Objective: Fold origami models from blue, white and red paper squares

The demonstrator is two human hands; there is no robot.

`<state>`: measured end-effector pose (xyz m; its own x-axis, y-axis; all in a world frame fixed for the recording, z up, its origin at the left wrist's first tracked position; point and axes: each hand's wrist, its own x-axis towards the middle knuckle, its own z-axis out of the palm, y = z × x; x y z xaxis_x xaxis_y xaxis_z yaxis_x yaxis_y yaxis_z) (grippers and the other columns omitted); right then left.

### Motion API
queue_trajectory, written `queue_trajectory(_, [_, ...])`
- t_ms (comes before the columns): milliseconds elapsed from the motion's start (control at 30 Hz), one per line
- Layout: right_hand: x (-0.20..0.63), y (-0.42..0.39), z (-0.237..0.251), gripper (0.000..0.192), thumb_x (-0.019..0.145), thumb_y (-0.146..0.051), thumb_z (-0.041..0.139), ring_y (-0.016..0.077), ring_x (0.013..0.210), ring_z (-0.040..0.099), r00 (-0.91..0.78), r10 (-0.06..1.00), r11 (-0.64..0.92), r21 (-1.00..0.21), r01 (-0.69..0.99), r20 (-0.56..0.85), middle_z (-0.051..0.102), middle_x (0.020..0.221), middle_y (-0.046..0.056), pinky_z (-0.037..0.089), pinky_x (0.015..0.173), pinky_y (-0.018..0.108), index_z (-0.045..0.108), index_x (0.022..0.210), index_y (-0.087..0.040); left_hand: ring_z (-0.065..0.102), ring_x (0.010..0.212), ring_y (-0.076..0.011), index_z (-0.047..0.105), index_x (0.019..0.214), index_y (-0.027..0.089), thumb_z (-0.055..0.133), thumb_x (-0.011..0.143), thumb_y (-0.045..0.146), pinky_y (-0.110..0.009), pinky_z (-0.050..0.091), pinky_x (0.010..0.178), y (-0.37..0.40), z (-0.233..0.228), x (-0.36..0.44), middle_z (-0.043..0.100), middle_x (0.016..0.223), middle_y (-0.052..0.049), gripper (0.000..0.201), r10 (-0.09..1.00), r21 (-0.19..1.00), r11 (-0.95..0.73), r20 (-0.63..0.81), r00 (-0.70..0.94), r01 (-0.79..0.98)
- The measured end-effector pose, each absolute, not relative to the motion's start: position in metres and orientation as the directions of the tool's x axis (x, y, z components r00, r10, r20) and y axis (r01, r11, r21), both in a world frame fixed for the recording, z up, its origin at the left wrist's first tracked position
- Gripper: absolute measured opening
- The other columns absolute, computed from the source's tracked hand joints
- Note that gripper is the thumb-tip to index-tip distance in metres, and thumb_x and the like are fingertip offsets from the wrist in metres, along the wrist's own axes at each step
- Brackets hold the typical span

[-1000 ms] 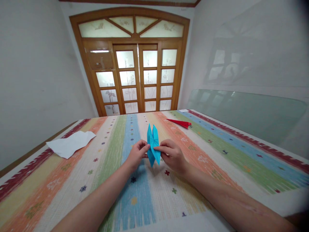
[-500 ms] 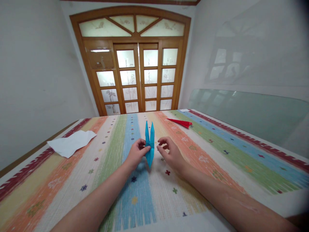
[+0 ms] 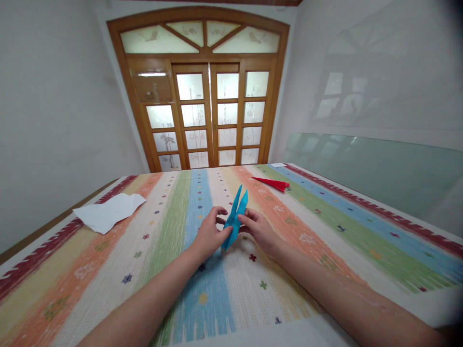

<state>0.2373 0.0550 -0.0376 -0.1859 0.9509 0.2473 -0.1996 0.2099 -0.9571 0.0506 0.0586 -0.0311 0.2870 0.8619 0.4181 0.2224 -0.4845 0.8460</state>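
Between my hands is a piece of folded blue origami paper (image 3: pixel 233 222), narrow, with two long points at the top and a pointed lower end. It leans to the right above the tablecloth. My left hand (image 3: pixel 213 232) pinches its lower left side with the thumb in front. My right hand (image 3: pixel 259 230) grips its right edge between thumb and fingers, near the base of the right point. Some fingertips are hidden behind the paper.
A striped tablecloth (image 3: pixel 162 250) covers the table. To the left lies a creased white sheet of paper (image 3: pixel 110 213). A red folded paper piece (image 3: pixel 272 183) rests at the back right. Beyond the table stand wooden glazed doors (image 3: pixel 210 115).
The blue paper has tilted from upright to leaning right and shifted slightly right. My right hand, apart from it before, has closed on its right edge.
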Motion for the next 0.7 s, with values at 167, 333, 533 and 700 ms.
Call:
queue_trajectory(167, [0.2366, 0.0562, -0.0400, 0.032, 0.082, -0.046, 0.076, 0.0196, 0.073, 0.069, -0.187, 0.961, 0.161, -0.962, -0.220, 0.204, 0.071, 0.080, 0.002, 0.057, 0.073, 0.038, 0.061, 0.078, -0.019, 0.064, 0.074, -0.0160, 0.055, 0.122, 0.023, 0.061, 0.086, 0.020, -0.026, 0.050, 0.063, 0.0538, -0.0314, 0.0488, 0.065, 0.108, -0.007, 0.037, 0.821, 0.757, -0.569, 0.494, 0.287, 0.321])
queue_trajectory(333, [0.2340, 0.0547, -0.0404, 0.036, 0.079, -0.045, 0.080, 0.0194, 0.073, 0.069, -0.179, 0.964, 0.148, -0.957, -0.250, 0.196, 0.069, 0.078, 0.001, 0.056, 0.072, 0.037, 0.054, 0.075, -0.020, 0.063, 0.072, -0.0164, 0.056, 0.131, 0.027, 0.059, 0.089, 0.021, -0.027, 0.049, 0.068, 0.0507, -0.0303, 0.0474, 0.068, 0.109, -0.006, 0.042, 0.788, 0.712, -0.614, 0.527, 0.317, 0.340])
queue_trajectory(533, [0.2329, 0.0543, -0.0395, 0.045, 0.073, -0.041, 0.085, 0.0181, 0.073, 0.069, -0.076, 0.979, 0.158, -0.936, -0.315, 0.191, 0.068, 0.087, -0.001, 0.056, 0.066, 0.032, 0.047, 0.091, -0.025, 0.062, 0.068, -0.0165, 0.057, 0.136, 0.028, 0.061, 0.089, 0.022, -0.030, 0.048, 0.075, 0.0527, -0.0341, 0.0457, 0.071, 0.113, -0.006, 0.048, 0.776, 0.689, -0.630, 0.543, 0.321, 0.358])
queue_trajectory(700, [0.2339, 0.0539, -0.0381, 0.068, 0.075, -0.033, 0.083, 0.0220, 0.085, 0.072, -0.127, 0.983, 0.073, -0.921, -0.383, 0.130, 0.068, 0.108, 0.005, 0.059, 0.069, 0.034, 0.044, 0.131, -0.031, 0.063, 0.074, -0.0193, 0.061, 0.131, 0.027, 0.059, 0.090, 0.021, -0.033, 0.047, 0.082, 0.0513, -0.0342, 0.0457, 0.072, 0.108, -0.006, 0.042, 0.752, 0.648, -0.658, 0.554, 0.356, 0.383])
